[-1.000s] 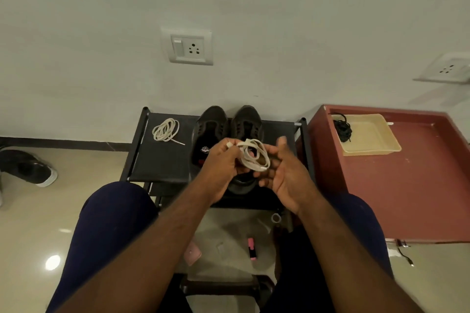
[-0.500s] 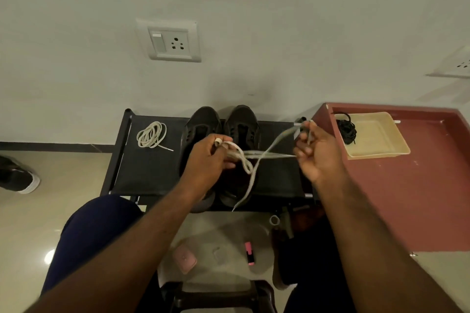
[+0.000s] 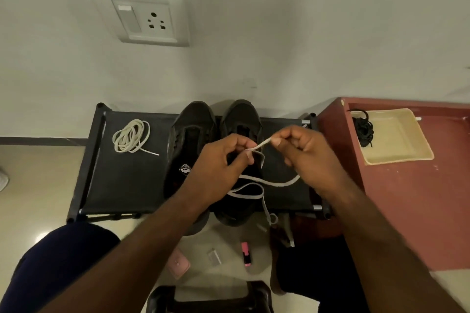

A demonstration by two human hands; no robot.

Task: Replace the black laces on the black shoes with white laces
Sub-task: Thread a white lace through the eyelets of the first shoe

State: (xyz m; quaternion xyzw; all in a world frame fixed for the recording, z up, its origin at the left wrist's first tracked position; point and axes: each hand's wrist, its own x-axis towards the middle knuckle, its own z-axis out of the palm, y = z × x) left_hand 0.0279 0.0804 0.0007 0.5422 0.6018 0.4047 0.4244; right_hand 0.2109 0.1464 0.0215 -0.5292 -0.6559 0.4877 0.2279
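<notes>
Dim, flat indoor light with a grey-green cast fills the head view. The wall (image 3: 279, 20) is evenly lit, with only a soft shadow behind the black shoes (image 3: 193, 122). The shoes sink into the dark shoe rack (image 3: 127, 180), their detail largely lost, while the white lace (image 3: 267, 181) reads bright against them. Motion blur smears the right hand (image 3: 310, 157); the left hand (image 3: 218, 168) is slightly sharper. Wide-angle distortion skews the wall socket (image 3: 145, 20) and splays the rack's edges. A pale sheen lies on the floor tile (image 3: 38, 185). The forearms (image 3: 127, 249) near the bottom edge are soft.
</notes>
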